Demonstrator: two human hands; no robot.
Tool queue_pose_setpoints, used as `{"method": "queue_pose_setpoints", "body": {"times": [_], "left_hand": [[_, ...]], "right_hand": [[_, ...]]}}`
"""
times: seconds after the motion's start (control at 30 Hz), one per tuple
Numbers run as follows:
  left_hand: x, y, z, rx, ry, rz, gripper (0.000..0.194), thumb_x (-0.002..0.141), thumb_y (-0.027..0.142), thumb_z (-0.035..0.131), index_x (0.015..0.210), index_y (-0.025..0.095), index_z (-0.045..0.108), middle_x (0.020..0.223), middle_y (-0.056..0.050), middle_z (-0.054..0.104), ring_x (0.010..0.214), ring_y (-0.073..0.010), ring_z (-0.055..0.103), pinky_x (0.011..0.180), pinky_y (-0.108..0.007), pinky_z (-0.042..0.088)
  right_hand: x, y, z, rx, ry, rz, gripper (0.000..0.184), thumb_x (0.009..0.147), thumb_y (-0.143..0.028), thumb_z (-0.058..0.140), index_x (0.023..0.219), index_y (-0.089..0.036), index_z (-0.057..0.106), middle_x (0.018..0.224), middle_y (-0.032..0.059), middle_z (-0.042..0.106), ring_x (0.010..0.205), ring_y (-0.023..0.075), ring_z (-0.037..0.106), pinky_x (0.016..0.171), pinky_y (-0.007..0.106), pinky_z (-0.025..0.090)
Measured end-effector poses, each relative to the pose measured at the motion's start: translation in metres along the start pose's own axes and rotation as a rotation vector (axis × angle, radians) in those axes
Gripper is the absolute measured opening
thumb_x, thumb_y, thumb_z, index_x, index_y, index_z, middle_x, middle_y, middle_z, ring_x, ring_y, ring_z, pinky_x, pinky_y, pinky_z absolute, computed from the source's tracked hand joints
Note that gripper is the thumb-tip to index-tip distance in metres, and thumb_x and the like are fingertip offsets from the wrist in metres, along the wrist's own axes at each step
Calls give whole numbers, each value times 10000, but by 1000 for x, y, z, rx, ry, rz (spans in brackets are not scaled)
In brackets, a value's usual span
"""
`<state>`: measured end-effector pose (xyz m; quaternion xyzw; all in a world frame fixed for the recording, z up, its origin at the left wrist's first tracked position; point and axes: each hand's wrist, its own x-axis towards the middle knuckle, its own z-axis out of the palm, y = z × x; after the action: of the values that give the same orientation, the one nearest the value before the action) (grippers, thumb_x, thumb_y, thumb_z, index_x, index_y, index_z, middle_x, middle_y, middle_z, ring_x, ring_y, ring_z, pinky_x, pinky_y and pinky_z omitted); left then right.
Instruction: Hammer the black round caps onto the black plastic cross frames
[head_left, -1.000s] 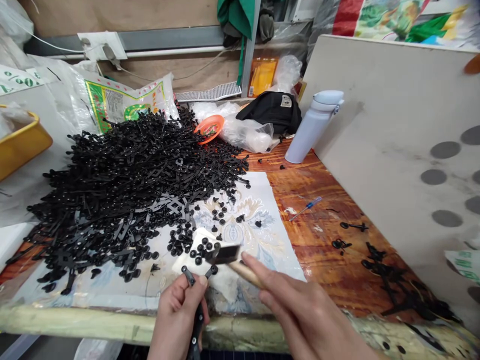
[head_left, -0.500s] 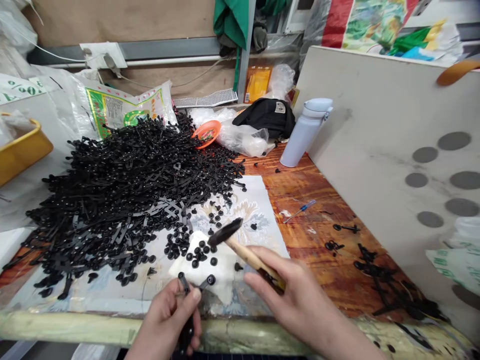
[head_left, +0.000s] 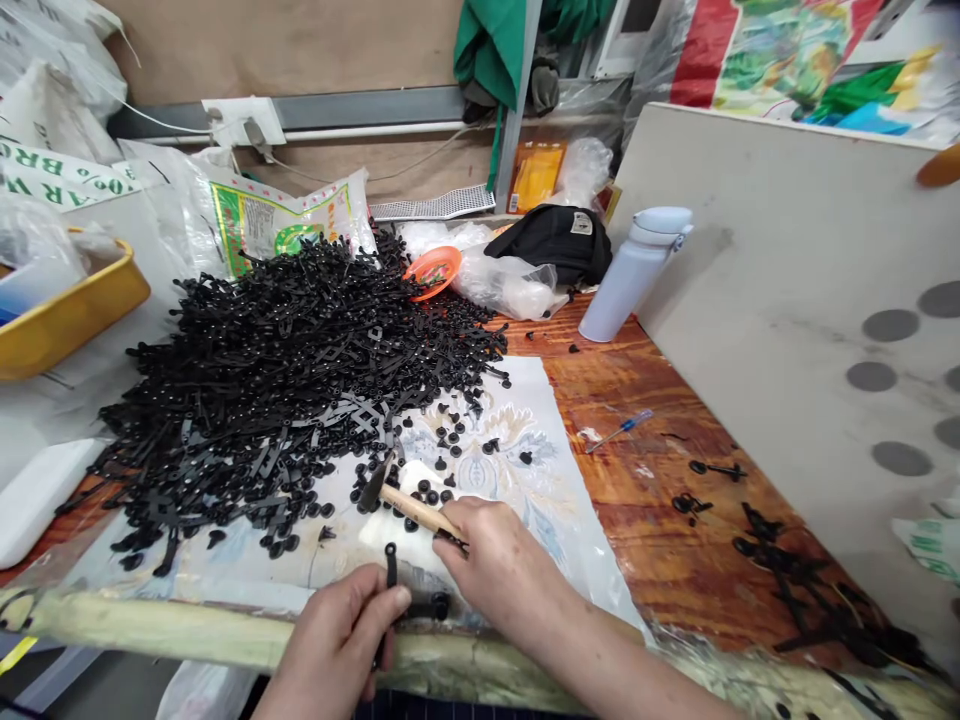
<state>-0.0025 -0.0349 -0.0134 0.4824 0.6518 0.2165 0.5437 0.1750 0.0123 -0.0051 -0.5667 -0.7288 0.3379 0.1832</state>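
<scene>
My right hand (head_left: 499,560) is wrapped round the wooden handle of a small hammer (head_left: 414,508). The dark head of the hammer points left, over the edge of a white pad (head_left: 379,535) with several round black plastic caps (head_left: 427,490) on it. At the front edge of the table my left hand (head_left: 345,630) pinches black plastic straps (head_left: 391,565) between thumb and fingers. One strap sticks up past the fingertips, and another reaches right to a round end, slightly blurred. The rest of what the left hand holds is hidden behind its fingers.
A large heap of black plastic straps (head_left: 300,350) covers the left of the table. An orange dish (head_left: 433,273), a light blue bottle (head_left: 634,275) and a screwdriver (head_left: 621,430) lie or stand beyond. More black parts (head_left: 795,580) lie right, beside a grey panel (head_left: 787,270).
The hammer has swung left, and my right hand has turned over and come closer to my left. The strap pieces in my left hand have shifted. The whole view has moved slightly left.
</scene>
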Motion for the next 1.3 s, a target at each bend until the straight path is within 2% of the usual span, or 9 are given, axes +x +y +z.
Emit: {"method": "queue_pose_setpoints", "body": {"times": [0.13, 0.2, 0.3, 0.37, 0.5, 0.73, 0.93, 1.3], "left_hand": [[3, 4, 4, 180, -46, 106, 383, 849, 446, 480, 537, 235, 405, 441, 49, 429, 429, -136, 426, 447, -232, 310], [5, 8, 5, 179, -112, 125, 389, 864, 433, 465, 540, 235, 381, 450, 63, 399, 438, -124, 392, 451, -230, 290], [9, 14, 5, 122, -186, 95, 394, 872, 437, 451, 547, 234, 360, 458, 80, 378, 421, -103, 336, 425, -223, 255], [13, 17, 6, 97, -189, 58, 382, 866, 435, 453, 554, 236, 356, 450, 88, 379, 398, -93, 312, 404, -221, 237], [22, 20, 7, 111, -198, 21, 364, 852, 421, 457, 553, 234, 368, 427, 95, 394, 338, -71, 280, 371, -216, 220], [28, 25, 6, 192, -229, -8, 349, 834, 411, 460, 548, 232, 367, 404, 101, 395, 297, -53, 279, 335, -203, 191], [30, 34, 4, 185, -269, -27, 369, 811, 468, 472, 545, 225, 390, 382, 103, 381, 296, -49, 270, 336, -193, 188], [27, 36, 1, 107, -304, -86, 455, 751, 617, 525, 561, 216, 424, 361, 102, 391, 270, -37, 245, 333, -192, 158]], "right_hand": [[-6, 10, -11, 104, -33, -2, 44, 806, -236, 632, 813, -199, 608, 717, -16, 600, 671, 156, 551, 583, 233, 367], [-14, 18, -22, 217, 9, -14, 139, 900, -325, 529, 871, -206, 593, 704, -25, 573, 642, 144, 526, 576, 231, 368], [-29, 32, -38, 353, 117, -10, 321, 983, -368, 343, 779, -205, 530, 647, -28, 494, 592, 135, 472, 564, 238, 353], [-39, 40, -41, 375, 137, 16, 345, 984, -381, 335, 728, -210, 490, 612, -35, 447, 558, 133, 438, 537, 239, 334], [-53, 51, -36, 396, 134, 31, 345, 987, -368, 332, 708, -213, 462, 617, -35, 433, 563, 133, 427, 544, 241, 328], [-58, 59, -29, 436, 123, 73, 345, 988, -385, 330, 728, -207, 469, 610, -43, 422, 548, 128, 411, 524, 238, 304], [-57, 55, -34, 393, 102, 45, 309, 1000, -338, 329, 763, -207, 479, 624, -46, 449, 568, 122, 441, 546, 237, 312], [-62, 48, -41, 334, 94, -21, 244, 1004, -291, 321, 928, -213, 540, 709, -27, 509, 633, 133, 486, 586, 248, 360]]}}
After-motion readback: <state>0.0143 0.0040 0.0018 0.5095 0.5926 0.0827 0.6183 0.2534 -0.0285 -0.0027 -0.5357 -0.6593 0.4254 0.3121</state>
